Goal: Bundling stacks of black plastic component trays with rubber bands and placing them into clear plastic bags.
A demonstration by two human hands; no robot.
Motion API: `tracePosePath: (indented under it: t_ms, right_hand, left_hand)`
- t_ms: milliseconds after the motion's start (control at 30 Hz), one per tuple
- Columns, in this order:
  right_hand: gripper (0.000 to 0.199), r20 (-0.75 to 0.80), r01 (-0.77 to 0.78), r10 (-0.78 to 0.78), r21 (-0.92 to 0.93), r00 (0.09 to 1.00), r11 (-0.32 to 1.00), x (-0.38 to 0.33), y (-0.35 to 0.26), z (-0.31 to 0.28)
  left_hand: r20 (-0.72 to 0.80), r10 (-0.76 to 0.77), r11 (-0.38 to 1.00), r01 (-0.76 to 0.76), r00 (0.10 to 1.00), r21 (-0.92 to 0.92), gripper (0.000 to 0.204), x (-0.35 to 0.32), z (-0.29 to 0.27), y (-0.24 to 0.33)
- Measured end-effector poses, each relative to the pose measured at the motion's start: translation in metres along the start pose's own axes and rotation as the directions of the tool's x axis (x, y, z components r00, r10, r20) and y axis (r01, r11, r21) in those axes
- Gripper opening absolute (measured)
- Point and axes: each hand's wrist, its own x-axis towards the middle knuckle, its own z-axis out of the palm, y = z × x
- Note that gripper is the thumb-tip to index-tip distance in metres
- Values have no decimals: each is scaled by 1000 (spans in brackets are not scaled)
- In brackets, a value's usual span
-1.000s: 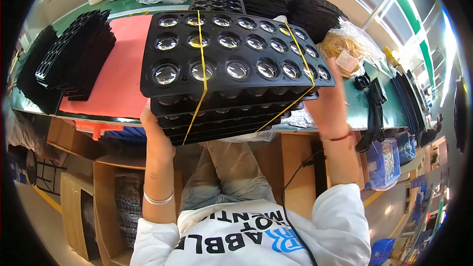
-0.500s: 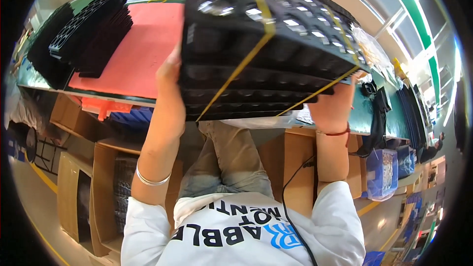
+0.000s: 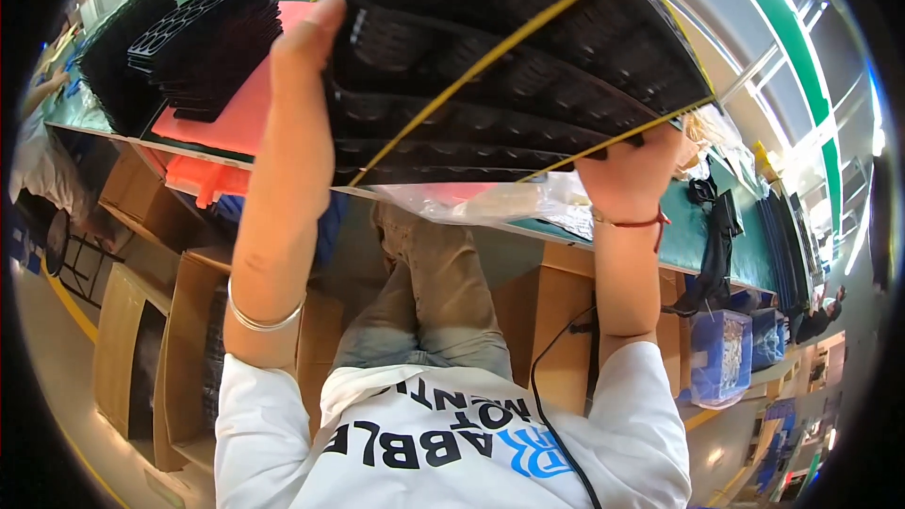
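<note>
Both hands hold up a bulky stack of black plastic trays (image 3: 528, 85), bound with yellow straps (image 3: 487, 64). It is tilted, so its ridged side of nested tray edges faces me, and its upper part runs out of the picture. My left hand (image 3: 306, 52) presses against the left end, thumb along the edge, its other fingers mostly hidden. Under the lower right corner, my right hand (image 3: 636, 165) grips the stack, its fingertips out of sight behind the trays. Clear plastic sheeting (image 3: 528, 200) shows on the table just below the stack.
Stacks of black trays with round holes (image 3: 212, 47) stand on the green table at left, beside a pink sheet (image 3: 222, 127). Open cardboard boxes (image 3: 193, 358) sit below. To the right are a black strap-like item (image 3: 721, 236) and a blue bin (image 3: 721, 353).
The strapped stack has risen away from me and tipped, turning its holed top face mostly out of sight. Both hands moved with it, keeping their grip; the left hand went farther up.
</note>
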Motion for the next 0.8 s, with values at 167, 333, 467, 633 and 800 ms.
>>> tracePosePath:
  t_ms: [167,333,467,633,800]
  right_hand:
    - [41,-17,94,-98,-162,995,982,3,8,25]
    - [63,106,110,-84,-276,991,955,-13,7,22]
    - [65,-66,-77,83,94,994,993,-24,7,4]
    - [42,38,-194,315,855,948,481,-29,3,-17]
    - [41,-47,-317,399,526,916,789,-55,19,-21]
  left_hand:
    - [-190,12,998,-1,982,61,43,5,-1,10]
    - [-218,46,987,-11,975,158,44,3,-3,10]
    - [218,155,977,-183,964,113,44,-20,44,-15]
    - [257,135,925,-214,957,313,47,-26,29,-64]
    - [282,-105,994,104,954,18,49,-28,13,-91]
